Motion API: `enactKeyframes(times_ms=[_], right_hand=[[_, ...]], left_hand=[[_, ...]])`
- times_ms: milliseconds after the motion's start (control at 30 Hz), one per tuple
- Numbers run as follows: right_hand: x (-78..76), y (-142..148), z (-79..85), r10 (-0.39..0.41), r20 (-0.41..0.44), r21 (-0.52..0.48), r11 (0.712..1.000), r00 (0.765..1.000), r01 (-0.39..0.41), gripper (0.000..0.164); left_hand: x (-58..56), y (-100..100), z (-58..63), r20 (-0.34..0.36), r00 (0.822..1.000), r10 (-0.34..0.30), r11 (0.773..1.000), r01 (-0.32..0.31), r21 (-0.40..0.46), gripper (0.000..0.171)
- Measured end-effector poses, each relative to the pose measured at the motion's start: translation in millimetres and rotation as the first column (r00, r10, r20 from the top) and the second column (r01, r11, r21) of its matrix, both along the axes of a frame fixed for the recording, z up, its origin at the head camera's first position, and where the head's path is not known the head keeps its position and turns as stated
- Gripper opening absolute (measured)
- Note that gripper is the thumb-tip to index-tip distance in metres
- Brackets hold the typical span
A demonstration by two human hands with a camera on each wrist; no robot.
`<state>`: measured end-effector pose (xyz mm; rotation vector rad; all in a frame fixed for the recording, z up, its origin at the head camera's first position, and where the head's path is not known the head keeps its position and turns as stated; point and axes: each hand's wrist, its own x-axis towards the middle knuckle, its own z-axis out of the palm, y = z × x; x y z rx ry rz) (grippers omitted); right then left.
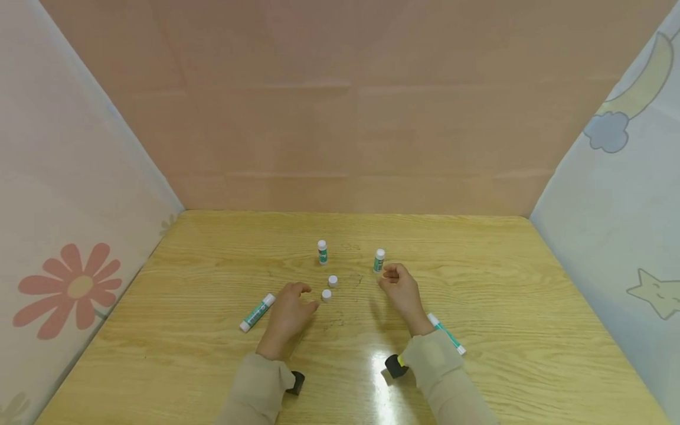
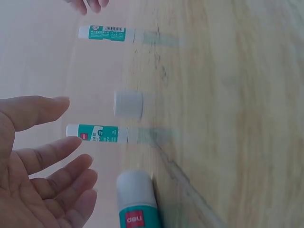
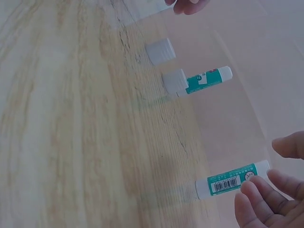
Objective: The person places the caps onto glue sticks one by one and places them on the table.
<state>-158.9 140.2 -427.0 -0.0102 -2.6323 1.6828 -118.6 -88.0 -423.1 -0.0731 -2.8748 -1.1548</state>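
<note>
My left hand (image 1: 289, 313) hovers over the table with thumb and fingers apart, holding nothing. Just right of its fingertips are two white caps (image 1: 326, 294), one a little behind the other. A green-and-white glue stick (image 1: 257, 312) lies to the left of this hand. My right hand (image 1: 404, 293) has its fingers loosely bent beside an upright glue stick (image 1: 379, 261). In the right wrist view, the fingertips overlap the top end of that glue stick (image 3: 228, 182), while the thumb stands apart from it. Another glue stick (image 1: 322, 252) stands upright behind the caps.
One more glue stick (image 1: 446, 333) lies right of my right wrist, partly behind the sleeve. The wooden table (image 1: 510, 283) is bounded by a brown back panel (image 1: 350, 118) and by patterned side panels, left (image 1: 133, 195) and right (image 1: 600, 236).
</note>
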Motion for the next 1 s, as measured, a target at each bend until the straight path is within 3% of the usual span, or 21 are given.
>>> enactKeyframes(times_ms=[400, 733, 1000], right_hand=[[-4.9, -0.8, -0.1, 0.007, 0.007, -0.018, 1.000, 1.000, -0.007, 0.034], [-8.0, -2.4, -1.1, -0.009, 0.040, -0.024, 1.000, 0.999, 0.010, 0.036], [-13.3, -0.1, -3.8, -0.036, 0.051, -0.021, 0.999, 0.998, 0.037, 0.036]], left_hand=[[-2.0, 5.8, -3.3, 0.022, 1.000, -0.022, 0.999, 0.021, 0.047, 0.032], [-4.8, 10.6, -8.8, -0.029, 0.998, -0.059, 0.997, 0.061, 0.049, 0.030], [-8.1, 15.9, -9.6, -0.018, 0.996, -0.089, 0.995, 0.090, 0.042, 0.028]])
